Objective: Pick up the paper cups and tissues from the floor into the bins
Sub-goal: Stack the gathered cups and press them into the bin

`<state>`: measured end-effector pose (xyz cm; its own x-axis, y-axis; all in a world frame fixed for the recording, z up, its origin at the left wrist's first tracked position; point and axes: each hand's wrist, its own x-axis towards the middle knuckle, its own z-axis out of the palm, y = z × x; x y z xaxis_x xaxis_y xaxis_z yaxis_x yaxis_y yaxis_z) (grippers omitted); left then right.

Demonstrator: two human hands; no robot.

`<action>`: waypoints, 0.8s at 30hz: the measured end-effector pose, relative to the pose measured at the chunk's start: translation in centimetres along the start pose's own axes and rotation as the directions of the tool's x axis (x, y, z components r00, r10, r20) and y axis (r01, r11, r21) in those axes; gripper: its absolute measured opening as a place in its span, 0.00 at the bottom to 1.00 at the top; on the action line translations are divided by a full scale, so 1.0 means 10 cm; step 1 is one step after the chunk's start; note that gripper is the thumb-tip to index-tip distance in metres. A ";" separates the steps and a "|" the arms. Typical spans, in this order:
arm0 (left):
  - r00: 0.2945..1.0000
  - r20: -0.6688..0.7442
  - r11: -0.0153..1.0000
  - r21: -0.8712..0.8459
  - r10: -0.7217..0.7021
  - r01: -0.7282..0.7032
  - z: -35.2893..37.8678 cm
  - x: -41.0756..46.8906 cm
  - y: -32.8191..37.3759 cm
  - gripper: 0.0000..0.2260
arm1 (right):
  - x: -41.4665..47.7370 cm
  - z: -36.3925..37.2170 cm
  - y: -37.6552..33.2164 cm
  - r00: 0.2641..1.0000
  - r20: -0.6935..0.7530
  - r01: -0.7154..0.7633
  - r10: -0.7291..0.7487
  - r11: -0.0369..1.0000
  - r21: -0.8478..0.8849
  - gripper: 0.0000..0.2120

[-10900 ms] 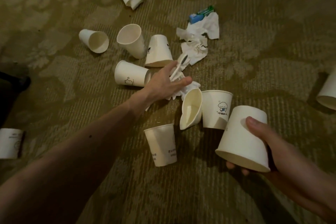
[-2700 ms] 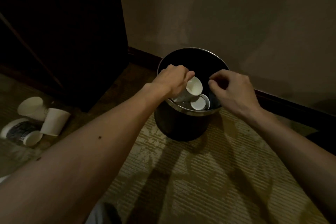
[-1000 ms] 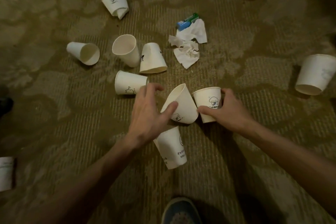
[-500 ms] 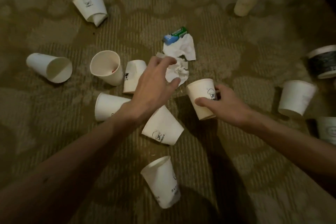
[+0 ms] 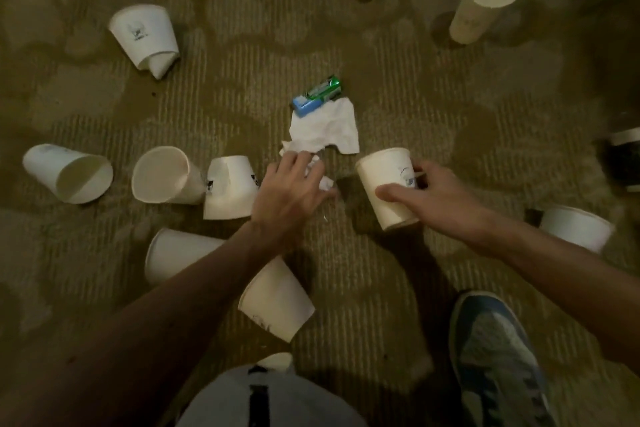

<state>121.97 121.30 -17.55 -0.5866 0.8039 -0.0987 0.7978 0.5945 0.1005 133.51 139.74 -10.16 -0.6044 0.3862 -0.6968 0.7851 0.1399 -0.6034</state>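
L hand grips tissue, R hand cup rim-away.

Carpet covers the whole floor, olive-tan in 2 tones. Paler ribbed bands of fine parallel stripes are broken by darker, smoother, leaf-like patches, largest at the far left and near left. The light is dim and warm. Soft dark shadows lie across the near middle, and the far right corner sinks into deep shade.

A packet lies just behind the tissue — touching it. One cup sits right, a second cup left.
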 end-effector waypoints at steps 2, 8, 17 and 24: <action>0.994 -0.086 0.997 0.023 0.072 -0.071 0.02 0.05 -0.04 0.18 | 0.10 0.04 0.01 0.998 0.006 -0.062 0.062 0.993 0.104 0.32; 0.988 0.055 0.882 -0.444 -0.147 0.156 -0.09 0.26 -0.02 0.12 | 0.33 0.09 0.06 0.996 0.042 -0.090 0.084 0.978 0.186 0.26; 0.963 0.029 0.908 -0.327 -0.268 0.262 -0.12 0.53 -0.04 0.24 | 0.38 0.12 0.25 0.985 0.131 -0.164 0.110 0.828 0.536 0.27; 0.974 -0.026 0.956 -0.199 -0.224 0.215 -0.01 0.60 -0.07 0.19 | 0.42 0.14 0.26 0.990 0.120 -0.123 0.068 0.829 0.546 0.33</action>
<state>117.90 125.72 -18.11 -0.7540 0.6502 -0.0934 0.6090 0.7452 0.2717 132.84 140.47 -15.17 -0.5619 0.2824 -0.7775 0.6510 -0.4290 -0.6262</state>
